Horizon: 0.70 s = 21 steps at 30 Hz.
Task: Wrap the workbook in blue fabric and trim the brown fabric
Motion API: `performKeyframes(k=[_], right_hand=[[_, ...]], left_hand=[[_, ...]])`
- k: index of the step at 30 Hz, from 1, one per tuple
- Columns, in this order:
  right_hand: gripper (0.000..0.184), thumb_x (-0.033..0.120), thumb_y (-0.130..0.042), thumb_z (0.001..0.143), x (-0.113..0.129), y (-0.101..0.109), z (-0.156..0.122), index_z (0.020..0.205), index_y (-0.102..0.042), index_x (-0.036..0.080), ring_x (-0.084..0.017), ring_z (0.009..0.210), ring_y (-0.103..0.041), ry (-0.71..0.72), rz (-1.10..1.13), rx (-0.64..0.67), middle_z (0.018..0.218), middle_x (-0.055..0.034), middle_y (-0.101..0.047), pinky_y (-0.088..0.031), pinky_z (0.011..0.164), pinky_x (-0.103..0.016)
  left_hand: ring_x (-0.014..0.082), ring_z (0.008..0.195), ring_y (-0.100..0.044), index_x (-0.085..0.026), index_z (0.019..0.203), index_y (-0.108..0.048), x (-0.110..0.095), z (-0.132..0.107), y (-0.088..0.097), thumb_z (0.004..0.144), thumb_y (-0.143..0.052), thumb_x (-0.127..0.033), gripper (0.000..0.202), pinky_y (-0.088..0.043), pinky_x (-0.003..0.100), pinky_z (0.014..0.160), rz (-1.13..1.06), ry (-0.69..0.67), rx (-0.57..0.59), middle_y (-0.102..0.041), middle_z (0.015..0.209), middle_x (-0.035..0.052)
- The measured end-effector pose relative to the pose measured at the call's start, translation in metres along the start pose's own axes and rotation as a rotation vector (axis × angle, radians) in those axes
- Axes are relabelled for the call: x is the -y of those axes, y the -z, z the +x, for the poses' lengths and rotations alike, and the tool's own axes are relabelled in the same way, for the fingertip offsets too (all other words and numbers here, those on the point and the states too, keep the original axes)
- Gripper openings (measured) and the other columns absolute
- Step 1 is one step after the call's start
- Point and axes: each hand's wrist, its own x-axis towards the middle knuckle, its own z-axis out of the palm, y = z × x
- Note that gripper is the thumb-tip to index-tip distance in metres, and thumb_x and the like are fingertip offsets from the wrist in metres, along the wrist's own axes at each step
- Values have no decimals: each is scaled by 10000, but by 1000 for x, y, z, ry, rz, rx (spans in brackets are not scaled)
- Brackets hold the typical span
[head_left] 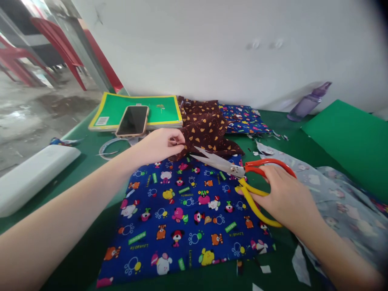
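Observation:
My right hand (pixel 281 194) is closed around scissors (pixel 222 163) with one red and one yellow handle. Their blades are parted and point left, toward the edge of a brown cloth (pixel 206 131) printed with small yellow leaf shapes. At that cloth's near left edge, my left hand (pixel 169 143) pinches the fabric between thumb and fingers. Beneath both hands lies a blue cloth (pixel 182 218) with cartoon animals, spread over the green table. The brown cloth overlaps its far edge in loose folds.
Behind my left hand, a phone (pixel 132 120) rests on a green book (pixel 163 106). A white oblong case (pixel 39 173) and a clear ring (pixel 109 150) are to the left. Greyish cloth (pixel 342 210), a green board (pixel 351 141) and a purple bottle (pixel 307 103) stand or lie right. Scraps (pixel 300 264) litter the table.

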Motion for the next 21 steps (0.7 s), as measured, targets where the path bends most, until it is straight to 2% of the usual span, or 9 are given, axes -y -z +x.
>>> performKeyframes(k=[8, 12, 15, 18, 21], right_hand=[[500, 583, -587, 743, 3, -2, 1, 1026, -568, 171, -304, 885, -650, -39, 95, 113, 1001, -93, -672, -513, 666, -397], [550, 614, -582, 736, 3, -1, 3, 1067, -567, 176, -316, 926, -646, -70, 163, 175, 1028, -97, -672, -513, 723, -426], [529, 576, -611, 737, 4, 0, 4, 1084, -570, 178, -310, 932, -649, -70, 215, 215, 1025, -95, -678, -510, 759, -426], [488, 538, -617, 751, 5, 1, 6, 1086, -580, 185, -297, 931, -651, -52, 249, 205, 1034, -91, -682, -516, 757, -410], [475, 531, -615, 755, 5, 1, 7, 1084, -590, 189, -286, 934, -651, -34, 261, 183, 1042, -89, -685, -522, 751, -394]], left_hand=[[150, 913, -631, -205, 895, -539, -12, -4, 2, 838, -528, -386, 190, -486, 260, 817, -99, -63, 192, -638, 926, 2], [144, 870, -619, -209, 902, -522, -14, -5, 3, 848, -509, -381, 181, -489, 248, 767, -102, -76, 217, -623, 910, -1], [137, 868, -611, -218, 922, -519, -17, -7, 4, 854, -497, -366, 164, -490, 243, 757, -129, -101, 233, -606, 931, 1], [139, 893, -605, -223, 939, -523, -18, -8, 4, 861, -486, -355, 158, -496, 251, 765, -153, -132, 272, -595, 988, 14], [153, 938, -583, -224, 950, -575, -16, -8, 3, 861, -497, -366, 185, -493, 269, 786, -42, -199, 262, -544, 1121, 42]])
